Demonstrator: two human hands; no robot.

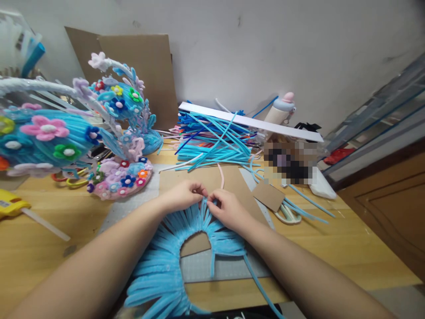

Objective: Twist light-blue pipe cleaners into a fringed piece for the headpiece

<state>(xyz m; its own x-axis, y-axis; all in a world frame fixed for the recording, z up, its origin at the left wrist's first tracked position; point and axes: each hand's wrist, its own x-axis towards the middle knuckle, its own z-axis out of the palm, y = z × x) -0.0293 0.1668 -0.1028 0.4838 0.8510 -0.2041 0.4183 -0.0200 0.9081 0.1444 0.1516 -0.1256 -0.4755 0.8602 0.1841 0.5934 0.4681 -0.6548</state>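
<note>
A curved band of light-blue pipe cleaners (159,261) lies in front of me, its looped strips fanning outward from an inner edge. My left hand (187,195) pinches the far edge of the fan. Close beside it, my right hand (226,206) pinches the same edge, the fingertips of both nearly meeting. One loose blue strand trails from the band's right end toward the table's front edge. Beneath the band are a cardboard sheet (255,206) and a grey cutting mat (199,268).
Flower-covered pipe cleaner ornaments (46,137) stand at the left, near a yellow glue gun (11,204). A pile of blue pipe cleaners (212,133) lies at the back. Scissors (288,216) rest partly under a small cardboard piece (268,195). A bottle (280,110) stands behind.
</note>
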